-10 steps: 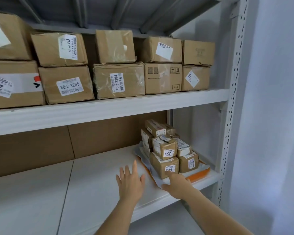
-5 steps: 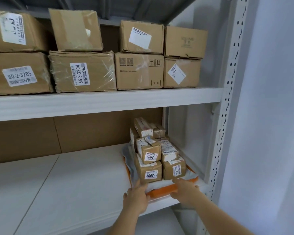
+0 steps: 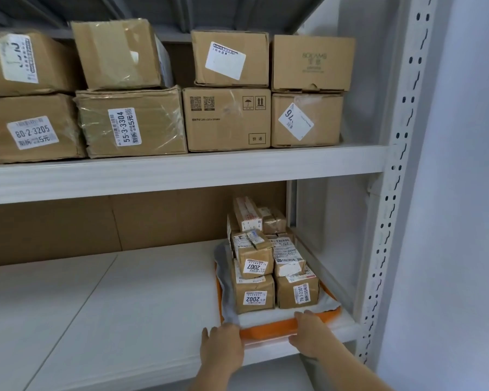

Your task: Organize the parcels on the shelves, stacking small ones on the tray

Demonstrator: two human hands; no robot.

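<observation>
An orange tray point(image 3: 268, 332) with a white liner point(image 3: 261, 317) sits at the right end of the lower shelf point(image 3: 124, 300). Small brown parcels are stacked on it in layers: one labelled 2002 point(image 3: 253, 294) at the front, one labelled 2007 point(image 3: 255, 261) on top of it, another point(image 3: 297, 292) beside them, and more behind. My left hand point(image 3: 222, 348) holds the tray's front left corner with curled fingers. My right hand point(image 3: 311, 333) grips the front rim further right, fingers over the liner.
Large cardboard boxes point(image 3: 226, 119) fill the upper shelf point(image 3: 181, 173) in two layers. A perforated white upright point(image 3: 390, 193) stands close to the tray's right side. The lower shelf's white surface stretches left of the tray, with brown board behind it.
My left hand left the flat shelf surface and came to the tray's front corner. The right hand slid onto the front rim. The tray now lies squarer to the shelf edge.
</observation>
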